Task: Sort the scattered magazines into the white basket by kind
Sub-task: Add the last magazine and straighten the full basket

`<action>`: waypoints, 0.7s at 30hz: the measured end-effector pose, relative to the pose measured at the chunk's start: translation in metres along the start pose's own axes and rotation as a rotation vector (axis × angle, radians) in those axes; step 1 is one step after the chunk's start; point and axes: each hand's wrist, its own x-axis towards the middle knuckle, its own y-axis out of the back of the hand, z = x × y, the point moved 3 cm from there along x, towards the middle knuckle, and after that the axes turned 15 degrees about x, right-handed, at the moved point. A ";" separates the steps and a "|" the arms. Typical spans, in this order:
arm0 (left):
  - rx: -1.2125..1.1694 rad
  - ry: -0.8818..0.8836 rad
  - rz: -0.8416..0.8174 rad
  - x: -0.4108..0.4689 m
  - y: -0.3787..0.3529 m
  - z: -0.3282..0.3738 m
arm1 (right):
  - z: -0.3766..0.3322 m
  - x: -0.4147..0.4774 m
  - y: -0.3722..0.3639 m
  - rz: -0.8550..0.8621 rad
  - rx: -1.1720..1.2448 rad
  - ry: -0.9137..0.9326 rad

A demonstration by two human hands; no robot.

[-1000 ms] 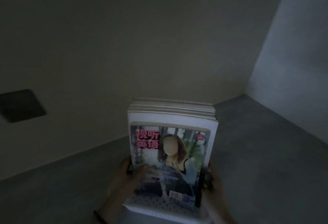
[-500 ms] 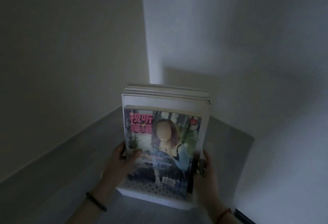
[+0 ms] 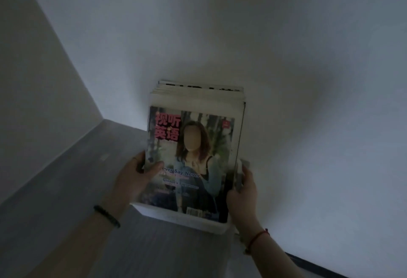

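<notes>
Two hands: both are on the load, left hand (image 3: 134,180) at its left side and right hand (image 3: 242,196) at its right.
Left grip: the thumb lies flat on the lower left of the front magazine (image 3: 191,156) and the fingers wrap behind its left edge, a closed pinch on it.
Right grip: the fingers curl round a pale upright edge, which I read as the side wall of the white basket (image 3: 167,213). The hold is closed and firm.
Position of task thing: the magazines (image 3: 198,97) stand upright in the white basket, packed front to back with covers toward the camera. The basket sits between the hands, close to the wall (image 3: 286,57) and near the room corner.
Key relation: each magazine's long axis is vertical, and the row runs away from the person toward the wall. The front magazine is nearest, and the left hand is the one on it. My judgement is that any pull-out goes straight up.
Progress (judgement): no loose magazines show, so the sorting looks near its end.
Hidden: the basket's base and far wall are out of sight, and I cannot tell whether it rests on the floor (image 3: 88,189).
Hard to read: the light is dim, the rear covers are edge-on, and the kinds cannot be checked.
</notes>
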 end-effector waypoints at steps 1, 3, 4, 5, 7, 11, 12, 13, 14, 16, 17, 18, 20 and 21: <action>-0.006 -0.009 0.002 0.006 -0.003 0.002 | 0.000 0.006 0.002 0.002 0.001 0.004; -0.019 -0.021 0.016 0.013 -0.005 0.004 | 0.001 0.012 0.004 0.018 -0.010 0.005; -0.029 -0.020 0.021 0.014 -0.006 0.003 | 0.002 0.012 0.005 0.026 -0.018 0.008; -0.040 -0.017 0.023 0.015 -0.006 0.002 | 0.003 0.012 0.005 0.029 -0.018 0.010; -0.021 -0.013 0.034 0.016 -0.006 0.001 | 0.001 0.010 0.003 0.023 0.018 0.019; 0.014 -0.031 0.025 0.013 -0.003 0.002 | -0.017 0.010 0.006 -0.099 0.015 -0.052; 0.004 -0.032 0.020 0.011 -0.001 0.002 | -0.025 0.013 0.008 -0.151 -0.028 -0.063; 0.000 -0.032 0.029 0.007 -0.001 0.003 | -0.034 0.019 0.010 -0.193 -0.080 -0.053; 0.009 -0.035 0.049 0.004 0.000 0.005 | -0.045 0.026 0.012 -0.223 -0.117 -0.029; 0.056 -0.071 0.085 -0.005 -0.003 0.010 | -0.069 0.044 0.010 -0.260 -0.142 0.000; 0.074 -0.097 0.102 -0.010 -0.004 0.013 | -0.077 0.051 0.008 -0.278 -0.146 -0.005; 0.084 -0.116 0.116 -0.014 -0.005 0.015 | -0.083 0.058 0.004 -0.296 -0.146 -0.015; 0.076 -0.135 0.122 -0.020 -0.006 0.020 | -0.088 0.064 -0.003 -0.297 -0.137 -0.031; 0.068 -0.138 0.115 -0.021 -0.006 0.021 | -0.089 0.065 -0.005 -0.284 -0.121 -0.023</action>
